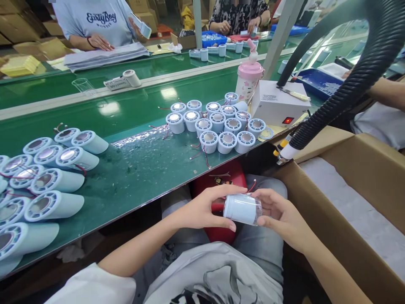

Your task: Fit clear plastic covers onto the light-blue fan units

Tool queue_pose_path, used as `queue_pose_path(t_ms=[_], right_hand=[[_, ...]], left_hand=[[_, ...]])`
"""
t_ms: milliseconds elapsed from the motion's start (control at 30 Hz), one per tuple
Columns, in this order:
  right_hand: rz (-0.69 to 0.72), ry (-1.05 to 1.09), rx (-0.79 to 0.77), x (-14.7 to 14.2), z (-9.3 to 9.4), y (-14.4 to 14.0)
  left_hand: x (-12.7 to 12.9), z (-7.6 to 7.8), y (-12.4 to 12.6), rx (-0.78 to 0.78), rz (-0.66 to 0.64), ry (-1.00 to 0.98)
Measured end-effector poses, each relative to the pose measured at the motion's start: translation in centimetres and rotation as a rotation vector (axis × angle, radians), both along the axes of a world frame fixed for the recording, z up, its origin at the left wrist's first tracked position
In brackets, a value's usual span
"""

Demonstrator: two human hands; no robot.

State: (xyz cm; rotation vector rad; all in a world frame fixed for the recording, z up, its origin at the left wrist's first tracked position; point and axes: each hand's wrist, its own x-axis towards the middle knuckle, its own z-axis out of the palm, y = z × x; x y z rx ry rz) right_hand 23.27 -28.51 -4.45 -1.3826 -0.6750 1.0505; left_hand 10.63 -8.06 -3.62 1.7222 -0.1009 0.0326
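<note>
Two hands meet over my lap, near centre: my left hand grips the white end of a small cylinder, and my right hand cups its clear end, fingers curled round it. A thin red wire sticks up from the cylinder.

Only one piece of writing reads: "EarlyBoy" on the shirt of a person at the far left, whose hands rest on a stack of papers. The label on the white box at right, with its lit red switch, is too small to make out.

Cut off at the left edge lies a batch of white housings on their sides. A second cluster stands upright further right, red wires trailing. A black ribbed hose crosses the right side, above a cardboard carton.

Everything sits on a green belt, scuffed and glossy, in a workshop stacked with boxes at the far side.
</note>
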Motion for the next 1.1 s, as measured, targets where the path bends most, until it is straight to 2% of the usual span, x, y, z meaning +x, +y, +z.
queue_pose_path(t_ms=[300,567,1100], right_hand=[[-0.055,0.134,-0.066,-0.1,0.6,0.8],[-0.11,0.311,-0.069,-0.3,-0.1,1.2],[-0.062,0.551,-0.248,-0.9,0.1,2.2]], left_hand=[[0.1,0.1,0.2,0.031,-0.022,-0.04],[0.1,0.1,0.3,0.103,-0.023,-0.087],[0.0,0.0,0.3,0.057,-0.021,-0.12]])
